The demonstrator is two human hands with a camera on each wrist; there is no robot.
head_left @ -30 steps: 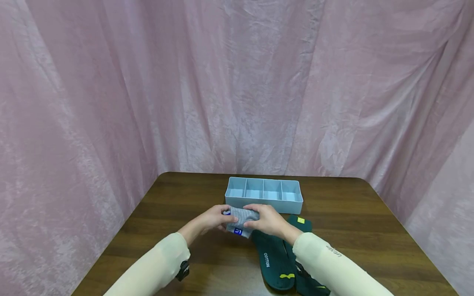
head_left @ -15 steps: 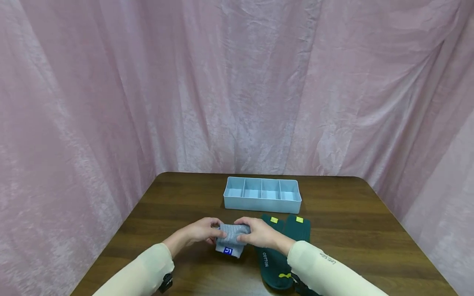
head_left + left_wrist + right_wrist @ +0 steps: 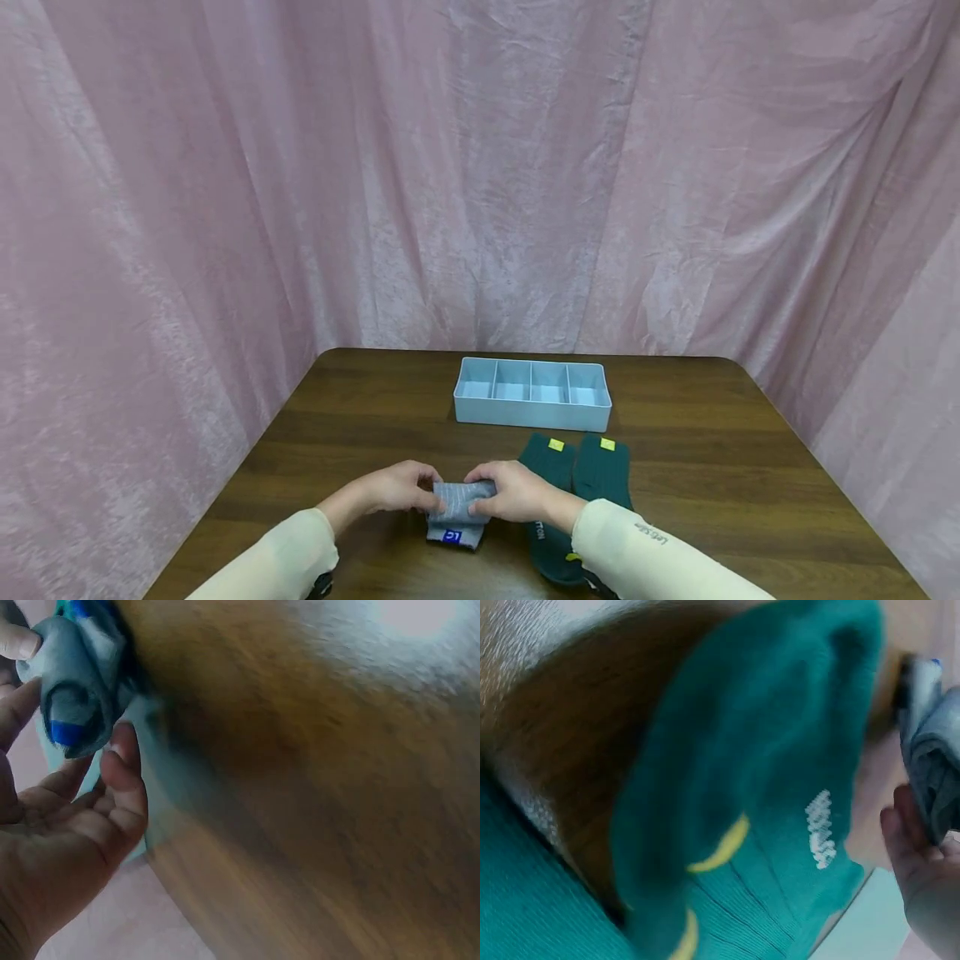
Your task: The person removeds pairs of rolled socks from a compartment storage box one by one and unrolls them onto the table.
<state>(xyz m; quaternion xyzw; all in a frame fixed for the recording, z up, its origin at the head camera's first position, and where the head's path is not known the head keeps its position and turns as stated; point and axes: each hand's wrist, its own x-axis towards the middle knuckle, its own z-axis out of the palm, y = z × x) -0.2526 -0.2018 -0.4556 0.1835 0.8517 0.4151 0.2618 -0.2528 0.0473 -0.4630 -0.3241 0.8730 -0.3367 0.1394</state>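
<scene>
A grey sock bundle (image 3: 462, 502), folded and rolled, with a blue label on its near flap, is held low over the table in the head view. My left hand (image 3: 402, 488) grips its left end between thumb and fingers. At the right end, my right hand (image 3: 516, 492) pinches it the same way. The left wrist view shows the sock roll (image 3: 71, 697) end-on, its layers coiled with a blue patch inside. Whether the bundle touches the table is unclear. Two dark green socks (image 3: 603, 473) lie flat to the right, partly covered by my right hand and sleeve.
Behind the hands stands a light blue box (image 3: 532, 413) with several compartments in a row. The brown wooden table (image 3: 697, 467) has a far edge against a pink curtain (image 3: 480, 175). White lettering and yellow marks show on a green sock (image 3: 757, 750) in the right wrist view.
Both hands have carried the grey sock bundle towards me and slightly left, away from the box. More of the green socks' far ends now shows. Both hands keep hold of the bundle.
</scene>
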